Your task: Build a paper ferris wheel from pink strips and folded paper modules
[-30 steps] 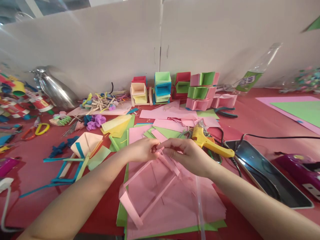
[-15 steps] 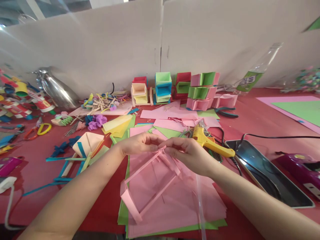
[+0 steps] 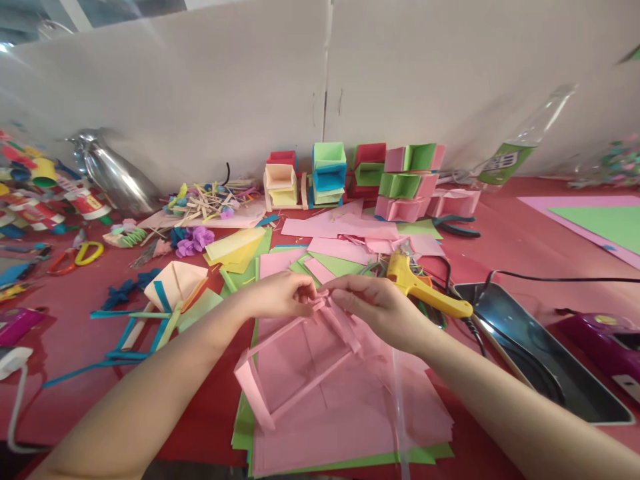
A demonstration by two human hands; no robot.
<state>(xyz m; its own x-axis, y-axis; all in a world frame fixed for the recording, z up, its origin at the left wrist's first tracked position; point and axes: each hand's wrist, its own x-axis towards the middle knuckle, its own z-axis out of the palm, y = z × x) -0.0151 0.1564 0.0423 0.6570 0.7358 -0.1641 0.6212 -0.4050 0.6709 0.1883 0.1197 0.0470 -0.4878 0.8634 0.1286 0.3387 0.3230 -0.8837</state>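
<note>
Your left hand and right hand meet at the far corner of the open rectangular pink paper-strip frame. The fingers of both hands are pinched shut on the strip ends at that corner, fingertips almost touching each other.

Frame position: centre of the view, just in front of you. The far corner is lifted in your grip. The near-left end rests on the stack of loose pink paper sheets. The stack sits on a light green paper sheet that sticks out at the near edge. All of it lies on the red worktop.

Around your hands:
- A yellow hot-glue gun is just beyond your right hand, lying on its side.
- A black glossy tablet is right of that, with a black cable running across it.
- A purple plastic device is at the far right edge.
- A peach folded paper cone and blue paper strips are left of your left hand, apart from it.
- A row of stacked folded paper boxes in pink, green, blue and red stands at the back against the white wall.
- Orange and yellow handled scissors and a shiny metal jug are far left.
- A clear plastic bottle with a green label leans at back right.
</note>
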